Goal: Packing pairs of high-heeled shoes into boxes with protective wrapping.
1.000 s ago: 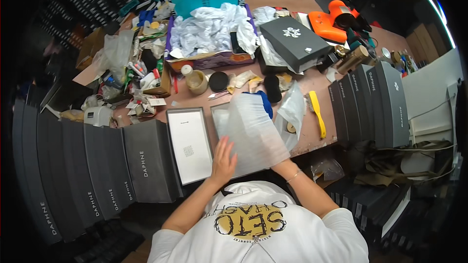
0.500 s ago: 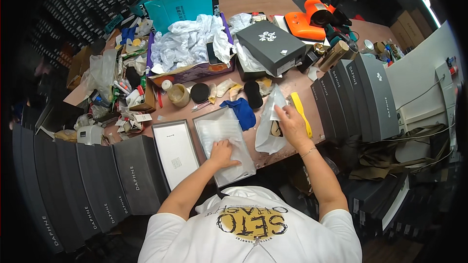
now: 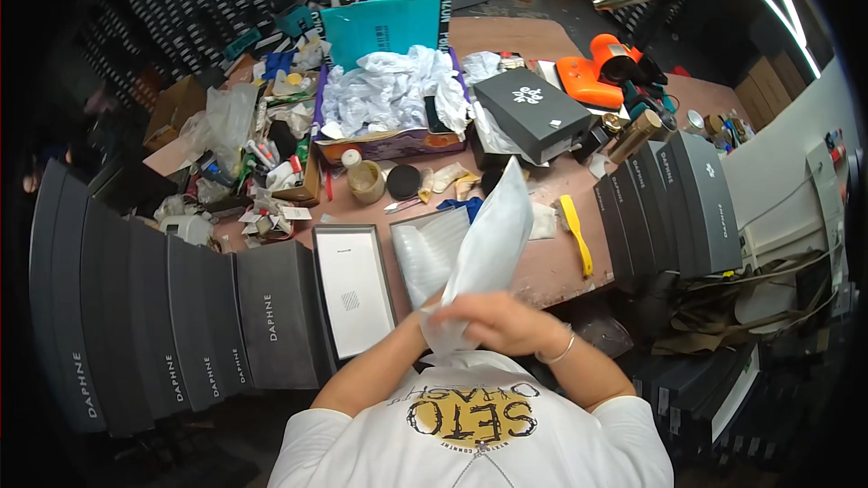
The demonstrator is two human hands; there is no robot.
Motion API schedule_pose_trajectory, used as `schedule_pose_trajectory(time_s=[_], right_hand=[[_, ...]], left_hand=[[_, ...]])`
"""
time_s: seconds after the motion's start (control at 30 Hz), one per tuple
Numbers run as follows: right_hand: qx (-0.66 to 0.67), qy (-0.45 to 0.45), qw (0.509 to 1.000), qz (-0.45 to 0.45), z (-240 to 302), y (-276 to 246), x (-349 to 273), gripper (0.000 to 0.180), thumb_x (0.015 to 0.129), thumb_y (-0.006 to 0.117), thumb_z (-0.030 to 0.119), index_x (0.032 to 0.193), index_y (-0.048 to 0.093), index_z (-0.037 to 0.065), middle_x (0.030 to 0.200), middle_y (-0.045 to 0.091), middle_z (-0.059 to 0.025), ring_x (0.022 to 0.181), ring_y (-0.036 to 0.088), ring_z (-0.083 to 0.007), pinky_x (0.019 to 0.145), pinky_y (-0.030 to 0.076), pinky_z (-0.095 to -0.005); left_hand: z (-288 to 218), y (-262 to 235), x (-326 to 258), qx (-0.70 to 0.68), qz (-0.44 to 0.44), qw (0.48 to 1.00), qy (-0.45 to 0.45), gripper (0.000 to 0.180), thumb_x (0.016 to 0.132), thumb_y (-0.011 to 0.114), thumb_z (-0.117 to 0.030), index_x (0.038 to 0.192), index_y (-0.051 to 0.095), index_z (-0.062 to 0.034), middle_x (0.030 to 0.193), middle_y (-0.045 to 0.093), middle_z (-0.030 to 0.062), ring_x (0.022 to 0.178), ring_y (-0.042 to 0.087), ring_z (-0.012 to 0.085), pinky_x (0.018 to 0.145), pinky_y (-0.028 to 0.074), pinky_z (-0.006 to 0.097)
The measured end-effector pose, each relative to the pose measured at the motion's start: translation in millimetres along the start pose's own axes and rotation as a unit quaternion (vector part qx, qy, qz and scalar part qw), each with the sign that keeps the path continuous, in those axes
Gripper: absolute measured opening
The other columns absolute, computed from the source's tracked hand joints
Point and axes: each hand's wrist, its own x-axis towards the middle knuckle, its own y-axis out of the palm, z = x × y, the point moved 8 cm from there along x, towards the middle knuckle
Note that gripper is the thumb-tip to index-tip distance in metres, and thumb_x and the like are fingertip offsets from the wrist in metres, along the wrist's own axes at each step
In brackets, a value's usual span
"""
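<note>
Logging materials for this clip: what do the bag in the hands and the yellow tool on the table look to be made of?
Bag: thin translucent plastic film, milky and slightly glossy, judging by its creases and sheen; the right hand grips its gathered end. Yellow tool: probably moulded plastic, uniform colour, smooth matte look; too small to be sure.

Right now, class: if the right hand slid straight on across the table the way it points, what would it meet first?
The right hand, gripping the white bag, points leftward; it would probably meet the open white-lined box first, though depth is unclear.
</note>
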Motion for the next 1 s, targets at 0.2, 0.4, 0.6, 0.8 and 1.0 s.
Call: schedule_pose_trajectory(time_s=[0.2,0.4,0.6,0.8,1.0], right_hand=[[0.447,0.201,0.871,-0.023,-119,50,-85,0.045,0.093,0.053,0.017,0.136,0.043,0.006,0.129,0.052,-0.0173,0.109,0.058,-0.0273,0.088,0.052,-0.0437],[-0.015,0.076,0.992,-0.098,-129,42,-55,0.079,0.084,0.067,0.022,0.147,0.021,0.009,0.138,0.041,-0.0198,0.12,0.051,-0.032,0.085,0.053,-0.039],[-0.141,0.207,0.932,-0.261,-231,61,-37,0.081,0.082,0.067,0.016,0.144,0.017,-0.002,0.134,0.037,-0.0332,0.11,0.055,-0.0389,0.091,0.046,-0.044],[-0.042,0.3,0.945,-0.123,-226,42,-43,0.047,0.086,0.062,0.018,0.126,0.051,-0.005,0.102,0.064,-0.0265,0.085,0.066,-0.0409,0.076,0.053,-0.0424],[0.084,0.414,0.859,-0.29,-365,59,-123,0.037,0.092,0.053,0.027,0.109,0.062,-0.004,0.1,0.067,-0.0176,0.086,0.063,-0.027,0.072,0.051,-0.0359]], left_hand=[[-76,-55,-83,0.232,-0.165,0.957,0.051,0.06,0.067,0.078,0.0,0.122,0.055,-0.0041,0.118,0.06,0.007,0.098,0.058,0.0141,0.09,0.047,0.029],[-164,-67,-88,0.618,-0.207,0.743,0.154,0.083,0.065,0.07,0.009,0.139,0.037,-0.01,0.109,0.06,0.0099,0.102,0.06,0.0237,0.09,0.047,0.032],[-13,-97,-12,0.1,-0.215,0.971,0.001,0.077,0.089,0.049,-0.005,0.15,0.004,-0.0091,0.136,0.041,0.0137,0.116,0.049,0.0224,0.097,0.042,0.036],[70,-115,-10,0.248,-0.289,0.92,-0.096,0.092,0.083,0.066,-0.036,0.143,0.014,0.0101,0.145,0.029,0.0272,0.135,0.032,0.0333,0.108,0.029,0.037],[65,-102,2,0.448,-0.256,0.849,-0.11,0.103,0.073,0.075,-0.041,0.14,0.019,0.0135,0.141,0.032,0.0334,0.133,0.033,0.0379,0.109,0.029,0.038]])
